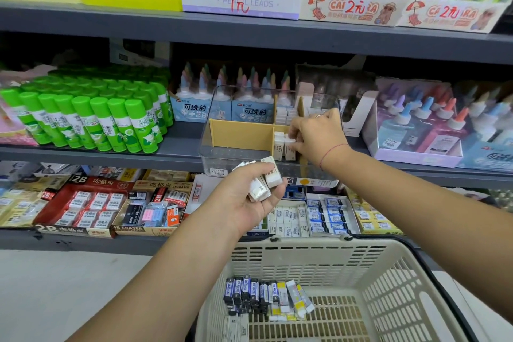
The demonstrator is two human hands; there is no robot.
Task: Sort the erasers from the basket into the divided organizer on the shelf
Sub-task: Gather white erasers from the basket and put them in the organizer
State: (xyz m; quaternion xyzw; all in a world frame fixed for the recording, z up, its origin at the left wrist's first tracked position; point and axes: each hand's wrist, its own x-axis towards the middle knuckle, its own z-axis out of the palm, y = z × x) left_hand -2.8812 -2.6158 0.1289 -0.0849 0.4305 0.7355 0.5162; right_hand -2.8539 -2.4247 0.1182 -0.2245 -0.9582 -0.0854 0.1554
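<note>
Fingertips of the right hand are curled in a narrow pinch on the top of a white block eraser in a pale paper sleeve. They stand it upright against a matching upright eraser just left of the fingers, in the front middle compartment of the clear plastic organizer bin with tan cardboard dividers. Behind the fingers, a rear compartment carries more stacked white erasers. Below and left of the pinch, the left hand lies palm up, its fingers closed round a loose clutch of white erasers. Lower again, the cream slotted plastic basket holds blue-sleeved erasers and yellow-and-white erasers, so sorting looks well short of done. The step in hand is seating one eraser. Next, the pinch should loosen without tipping the neighbour, lift straight out, and drop to the left palm for another. Dividers sit close on either side of the fingers, and the bin's clear front wall stands between wrist and slot. The wide compartment to the left looks unfilled. The bin sits at the lip of the grey metal shelf, with green glue sticks off to the left.
</note>
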